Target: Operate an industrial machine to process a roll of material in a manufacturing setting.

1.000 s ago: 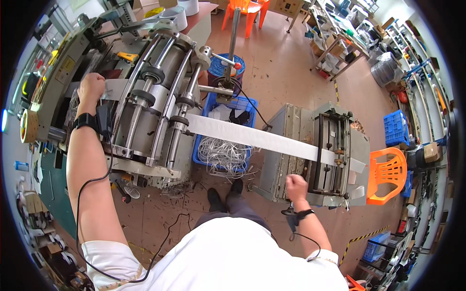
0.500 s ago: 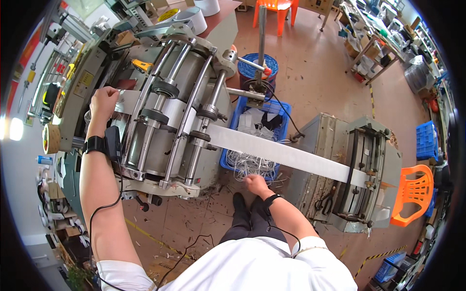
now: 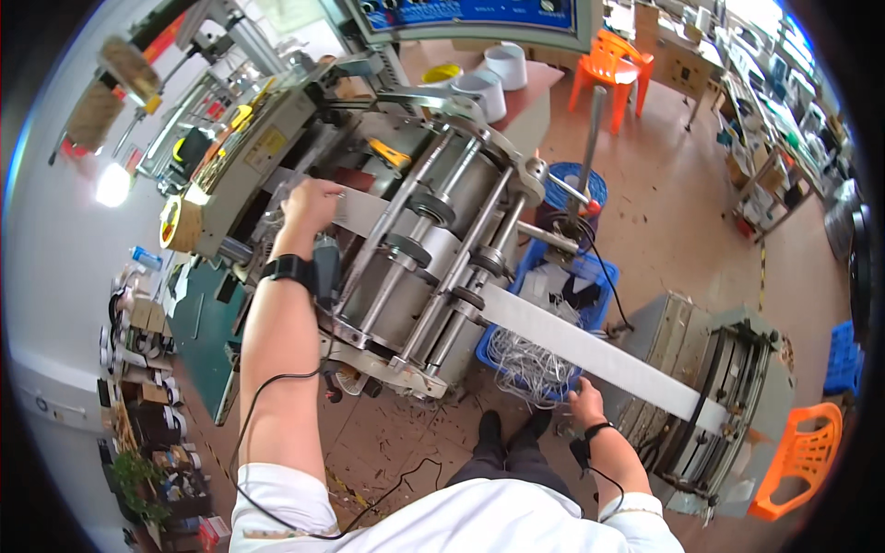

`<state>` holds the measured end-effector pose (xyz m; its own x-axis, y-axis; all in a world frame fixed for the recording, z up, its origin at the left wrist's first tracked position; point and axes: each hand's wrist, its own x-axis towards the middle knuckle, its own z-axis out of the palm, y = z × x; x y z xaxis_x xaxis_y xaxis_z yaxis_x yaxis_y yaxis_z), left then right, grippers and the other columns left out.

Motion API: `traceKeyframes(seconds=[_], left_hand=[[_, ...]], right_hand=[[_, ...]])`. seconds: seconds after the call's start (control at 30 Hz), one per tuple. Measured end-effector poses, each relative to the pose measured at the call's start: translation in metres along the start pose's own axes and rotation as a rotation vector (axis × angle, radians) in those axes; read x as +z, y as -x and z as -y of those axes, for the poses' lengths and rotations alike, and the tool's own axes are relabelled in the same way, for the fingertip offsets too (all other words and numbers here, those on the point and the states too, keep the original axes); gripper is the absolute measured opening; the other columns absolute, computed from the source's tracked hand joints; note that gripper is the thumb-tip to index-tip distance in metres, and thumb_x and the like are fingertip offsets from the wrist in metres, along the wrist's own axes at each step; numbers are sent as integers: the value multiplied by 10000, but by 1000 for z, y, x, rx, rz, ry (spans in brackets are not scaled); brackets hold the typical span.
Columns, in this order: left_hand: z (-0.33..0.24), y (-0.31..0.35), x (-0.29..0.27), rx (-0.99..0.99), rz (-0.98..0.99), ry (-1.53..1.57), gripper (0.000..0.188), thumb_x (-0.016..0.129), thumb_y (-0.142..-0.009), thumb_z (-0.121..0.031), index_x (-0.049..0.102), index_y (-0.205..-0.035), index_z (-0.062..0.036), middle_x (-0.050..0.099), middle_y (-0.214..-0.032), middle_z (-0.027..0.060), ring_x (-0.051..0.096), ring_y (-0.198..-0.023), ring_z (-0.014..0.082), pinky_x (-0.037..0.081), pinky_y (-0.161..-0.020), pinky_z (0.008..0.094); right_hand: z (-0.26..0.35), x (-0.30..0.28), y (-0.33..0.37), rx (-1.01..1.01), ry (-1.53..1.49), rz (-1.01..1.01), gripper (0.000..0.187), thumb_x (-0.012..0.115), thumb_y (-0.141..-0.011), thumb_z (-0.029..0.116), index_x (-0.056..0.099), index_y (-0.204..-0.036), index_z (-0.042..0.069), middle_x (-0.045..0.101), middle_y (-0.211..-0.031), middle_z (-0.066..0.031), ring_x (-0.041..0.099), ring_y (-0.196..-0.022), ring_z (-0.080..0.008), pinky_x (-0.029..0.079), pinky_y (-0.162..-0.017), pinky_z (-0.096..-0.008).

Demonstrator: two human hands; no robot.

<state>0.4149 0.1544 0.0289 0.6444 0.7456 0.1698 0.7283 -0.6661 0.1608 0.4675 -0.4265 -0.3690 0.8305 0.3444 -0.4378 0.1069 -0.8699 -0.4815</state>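
My left hand (image 3: 312,205) is closed at the left side of a roller machine (image 3: 442,249), pinching the end of a pale strip (image 3: 361,213). A long white band (image 3: 590,348) with a finely toothed edge leaves the machine's right side. It spans to a second, lower machine (image 3: 714,405) on the right. My right hand (image 3: 585,405) hangs below this band with curled fingers, beside a blue crate (image 3: 604,304). What it holds, if anything, is hidden. Thin white trimmings (image 3: 535,364) lie tangled in the crate.
A yellow utility knife (image 3: 390,154) lies on the roller machine. Behind the crate stand a blue-topped bin (image 3: 576,187) and an upright metal post (image 3: 593,138). Orange chairs (image 3: 800,456) stand at the right and far back. A cable runs along my left arm.
The view has swung, so the machines appear farther right and lower. My left hand keeps its place at the strip's end. My right hand has moved rightward along the crate.
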Motion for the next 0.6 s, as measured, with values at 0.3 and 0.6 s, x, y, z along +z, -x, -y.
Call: traceKeyframes(seconds=[0.3,0.6], left_hand=[[39,13,-13,-516,-145,-201,266,593,-807,-178,732,-1027,-125,672,-1125,149,636,-1055,319,456,-933,454],[45,3,3,-196,-259,24,221,561,-828,-162,727,-950,-80,703,-1007,137,663,-996,311,512,-835,455]], right_hand=[[-29,-14,54,-34,-169,65,379,681,-803,243,651,-1115,30,686,-1053,-176,653,-1000,-317,514,-880,-377],[-31,-85,105,84,-427,96,315,687,-829,226,677,-1068,21,713,-876,-125,682,-775,-191,531,-707,-306]])
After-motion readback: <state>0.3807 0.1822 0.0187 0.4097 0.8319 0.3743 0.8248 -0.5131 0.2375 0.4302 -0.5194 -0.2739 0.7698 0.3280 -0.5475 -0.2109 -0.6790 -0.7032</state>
